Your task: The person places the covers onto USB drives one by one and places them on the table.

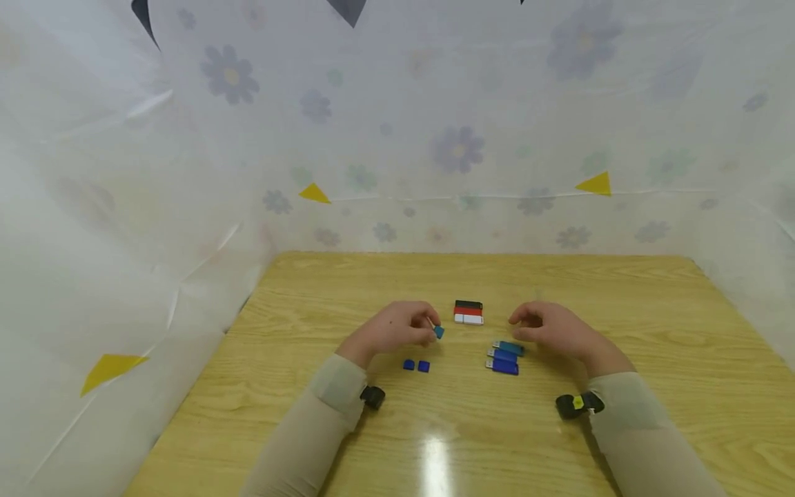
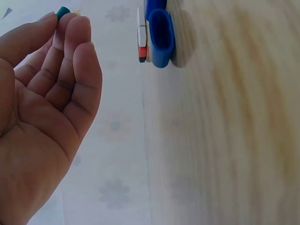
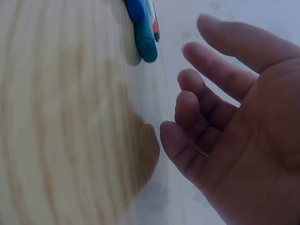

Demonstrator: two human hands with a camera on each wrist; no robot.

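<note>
Between thumb and fingertips my left hand (image 1: 394, 330) pinches a small teal USB stick cap (image 2: 63, 12), held above the table. Two blue caps (image 1: 424, 366) lie on the wood just below that hand. To the right, three uncapped USB sticks lie in a stepped stack of rows, metal plugs pointing left: a teal stick (image 1: 512, 349) farthest back, a blue stick (image 1: 504, 356) in the middle and a darker blue stick (image 1: 504, 367) in front. My right hand (image 1: 553, 328) hovers beside the teal stick, fingers loosely bent and holding nothing.
Farther back, between the hands, a black USB stick (image 1: 468, 304), a red one (image 1: 468, 311) and a white one (image 1: 468, 319) lie side by side. The wooden table (image 1: 348, 276) ends at a flower-patterned sheet (image 1: 397, 138) behind and at the sides.
</note>
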